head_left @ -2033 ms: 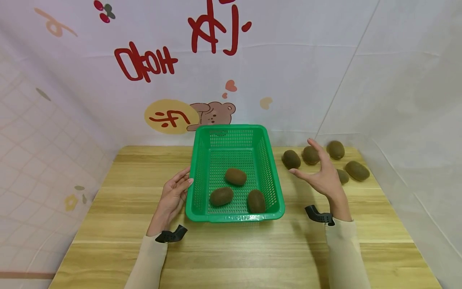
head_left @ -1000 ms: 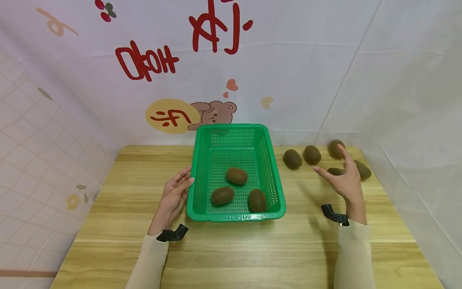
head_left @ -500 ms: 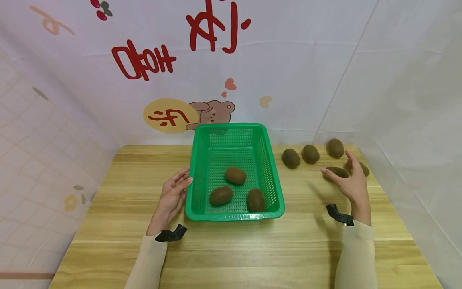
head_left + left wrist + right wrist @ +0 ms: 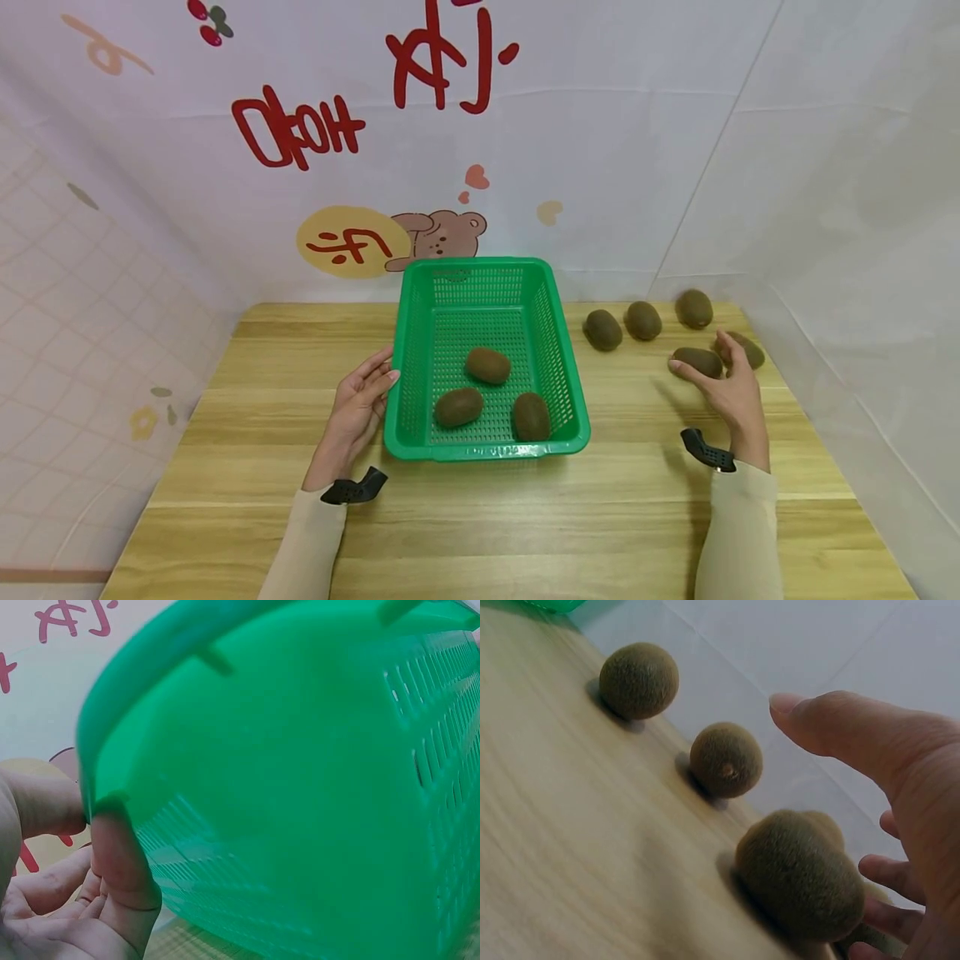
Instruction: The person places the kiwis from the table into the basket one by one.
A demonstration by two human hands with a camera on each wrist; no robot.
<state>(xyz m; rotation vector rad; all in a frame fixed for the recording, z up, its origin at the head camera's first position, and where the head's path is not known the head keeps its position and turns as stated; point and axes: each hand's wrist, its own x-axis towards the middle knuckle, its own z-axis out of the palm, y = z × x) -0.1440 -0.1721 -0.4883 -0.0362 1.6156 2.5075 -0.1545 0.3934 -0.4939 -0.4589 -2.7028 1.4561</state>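
Observation:
At its left side, a green plastic basket [image 4: 487,452] is held by my left hand [image 4: 358,417]. In the left wrist view the basket's rim [image 4: 87,750] passes between thumb and finger of the left hand [image 4: 112,892]. Inside the basket lie three brown kiwis, one of them the kiwi [image 4: 459,407] at left. Over on the right, my right hand [image 4: 731,392] spreads thumb and fingers about a kiwi [image 4: 697,362] on the table. The right wrist view has its thumb [image 4: 840,724] raised apart from that kiwi [image 4: 799,877], with fingertips right at its far side.
Around the right hand lie more kiwis: one kiwi [image 4: 742,351] partly behind its fingers, another kiwi [image 4: 693,309] near the back edge, and a pair, including the kiwi [image 4: 603,330], closer to the basket. White printed cloth [image 4: 600,167] walls the wooden table [image 4: 525,533] at back and sides.
My right hand has moved right, from near the kiwis beside the basket to the one it now surrounds, and its fingers have come down closer to it. The left hand stays on the basket.

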